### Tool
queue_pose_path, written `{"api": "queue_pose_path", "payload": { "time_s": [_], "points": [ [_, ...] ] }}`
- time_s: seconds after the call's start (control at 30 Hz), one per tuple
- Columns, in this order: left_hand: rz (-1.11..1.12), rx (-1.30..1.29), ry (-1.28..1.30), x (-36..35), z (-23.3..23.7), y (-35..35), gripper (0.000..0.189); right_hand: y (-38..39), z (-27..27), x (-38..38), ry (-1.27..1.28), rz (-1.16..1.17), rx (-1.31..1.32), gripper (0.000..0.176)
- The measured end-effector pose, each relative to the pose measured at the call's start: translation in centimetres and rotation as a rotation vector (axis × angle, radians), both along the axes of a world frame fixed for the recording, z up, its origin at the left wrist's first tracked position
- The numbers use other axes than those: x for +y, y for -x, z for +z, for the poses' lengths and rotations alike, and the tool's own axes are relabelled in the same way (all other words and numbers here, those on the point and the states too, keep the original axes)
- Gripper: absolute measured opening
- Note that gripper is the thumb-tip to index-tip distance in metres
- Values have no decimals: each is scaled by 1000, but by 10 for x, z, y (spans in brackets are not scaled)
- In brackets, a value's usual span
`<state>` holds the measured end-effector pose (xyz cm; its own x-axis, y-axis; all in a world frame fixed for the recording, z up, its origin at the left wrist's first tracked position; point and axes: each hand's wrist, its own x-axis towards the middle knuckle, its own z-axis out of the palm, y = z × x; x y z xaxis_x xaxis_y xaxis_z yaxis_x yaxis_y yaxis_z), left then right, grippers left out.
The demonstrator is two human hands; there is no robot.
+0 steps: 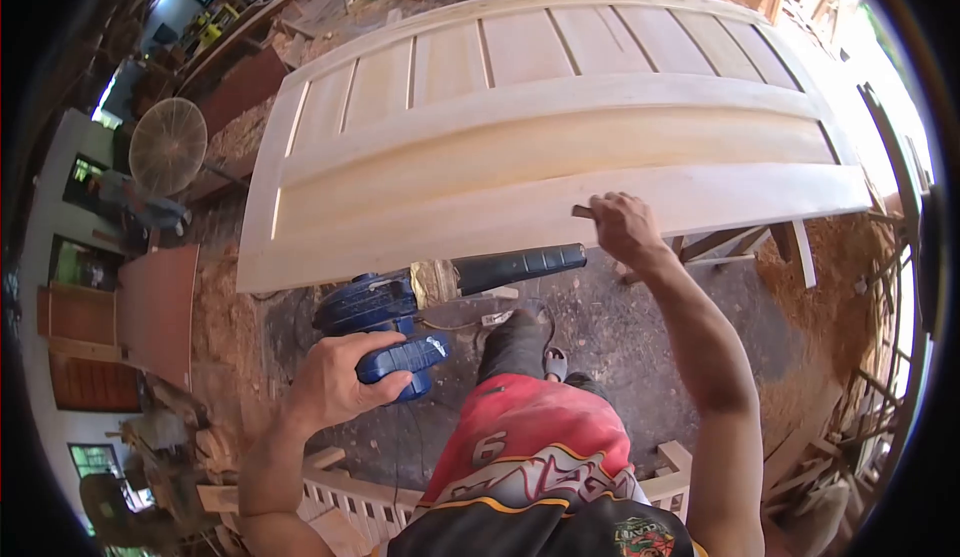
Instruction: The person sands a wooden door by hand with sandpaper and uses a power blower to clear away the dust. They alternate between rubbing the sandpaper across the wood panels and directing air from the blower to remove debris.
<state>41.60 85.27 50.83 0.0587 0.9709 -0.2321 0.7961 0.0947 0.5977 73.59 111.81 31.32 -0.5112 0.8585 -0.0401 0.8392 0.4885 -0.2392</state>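
Observation:
My left hand (pixel 345 382) is closed round the handle of a blue electric blower (pixel 365 302), its fingers wrapped over the grip. The blower's black nozzle (pixel 520 267) points right, along the near edge of a large pale wooden door (pixel 480 197). Tape covers the joint between the blower body and the nozzle. Over the door's near rail, my right hand (pixel 625 225) is closed on a small brown piece (pixel 582 212) whose end sticks out to the left. I cannot tell what that piece is. The door lies flat, with several grooved panels in its far half.
Wooden supports (pixel 740 242) show under the door's right end. Sawdust (pixel 830 292) covers the floor at the right. A round fan (pixel 168 145) stands at the left, with another person (pixel 150 202) beyond it. Behind me is a slatted wooden piece (pixel 360 497).

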Motion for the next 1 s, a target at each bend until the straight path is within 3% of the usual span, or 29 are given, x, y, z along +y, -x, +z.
{"api": "queue_pose_path", "payload": {
  "time_s": [0.17,0.2,0.3,0.4,0.43,0.47,0.5,0.6,0.8,0.87,0.93,1.0],
  "points": [
    [104,-56,-44,-5,-37,1,56,-27,-12,28,84,-56,572,17],
    [124,-26,-62,-7,-46,-4,57,-19,16,26,166,-125,596,23],
    [243,-106,4,-17,-83,-23,61,-51,-60,79,23,-134,581,40],
    [347,-269,28,-29,-110,-50,62,-73,-105,117,334,-245,891,44],
    [377,-303,20,-34,-120,-60,62,-89,-132,141,302,-225,850,45],
    [404,-339,16,-42,-131,-70,62,-86,-119,136,310,-302,829,43],
    [427,-369,-5,-51,-143,-81,64,-104,-142,152,488,-305,932,45],
    [535,-344,-157,-90,-148,-122,66,-117,-155,161,340,-249,965,54],
    [1271,-642,-193,-224,-125,-177,44,-111,-151,153,78,-364,838,64],
    [1398,-239,-396,-276,-120,-186,35,-114,-147,155,14,-362,719,64],
    [1821,-167,-452,-317,-104,-195,33,-114,-158,175,-60,-342,596,64],
    [2052,-282,-832,-368,-103,-193,30,-113,-166,197,-92,-281,518,61]
  ]
}}
